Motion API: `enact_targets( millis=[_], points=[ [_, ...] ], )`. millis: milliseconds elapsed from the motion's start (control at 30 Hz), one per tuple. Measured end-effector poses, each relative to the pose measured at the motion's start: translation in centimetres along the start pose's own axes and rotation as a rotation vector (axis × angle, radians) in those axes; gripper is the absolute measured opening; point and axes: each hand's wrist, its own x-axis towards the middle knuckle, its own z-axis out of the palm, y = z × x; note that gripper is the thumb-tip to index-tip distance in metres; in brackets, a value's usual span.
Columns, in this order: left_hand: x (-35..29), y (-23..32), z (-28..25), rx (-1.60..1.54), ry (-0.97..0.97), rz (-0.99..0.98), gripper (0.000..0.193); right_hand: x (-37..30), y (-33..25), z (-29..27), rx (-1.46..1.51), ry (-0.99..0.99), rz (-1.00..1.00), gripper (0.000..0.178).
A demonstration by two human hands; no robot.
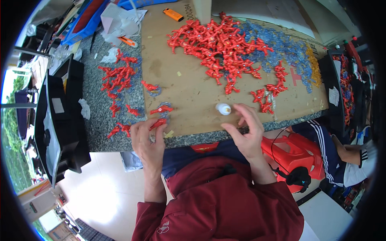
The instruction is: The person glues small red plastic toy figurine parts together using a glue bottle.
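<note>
At the table's near edge, my left hand (147, 138) pinches a small red plastic figure (158, 124) between thumb and fingers. Just beyond it lies another red figure (162, 109) on a clear bluish piece. My right hand (248, 130) holds nothing, its thumb and fingers parted, close to a small white bottle (222, 108) that it does not appear to touch. A large heap of red figures (209, 40) covers the far middle of the cardboard sheet (181, 92). A looser group of red figures (118, 76) lies on the granite at the left.
Clear blue pieces (277, 44) and amber ones (314, 66) spread at the far right. An orange box cutter (128, 41) and an orange lighter-like item (173, 15) lie at the back. Black bins (64, 120) stand left. Another person sits right, by a red stool (289, 154).
</note>
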Motion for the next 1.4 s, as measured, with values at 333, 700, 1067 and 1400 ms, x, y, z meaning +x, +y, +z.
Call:
enact_targets(
  millis=[333, 700, 1067, 1400],
  points=[
    [0.3, 5.3, 1.9, 0.029, 0.091, 0.33, 0.034, 0.5, 1.9, -0.2, -0.04, 0.109, -0.269, 0.032],
    [2.4, 9.9, 11.6, -0.24, -0.201, 0.073, 0.037, -2.6, 3.6, -3.3, 0.349, 0.197, -0.096, 0.037],
    [-2.5, 6.6, 4.6, -1.791, -0.668, -0.81, 0.04, -2.1, 1.1, -1.5, 0.425, 0.035, 0.024, 0.038],
    [-3.7, 5.1, 4.2, -2.068, -0.69, -1.031, 0.022, -2.0, -0.9, -3.8, 0.176, -0.039, -0.334, 0.038]
  ],
)
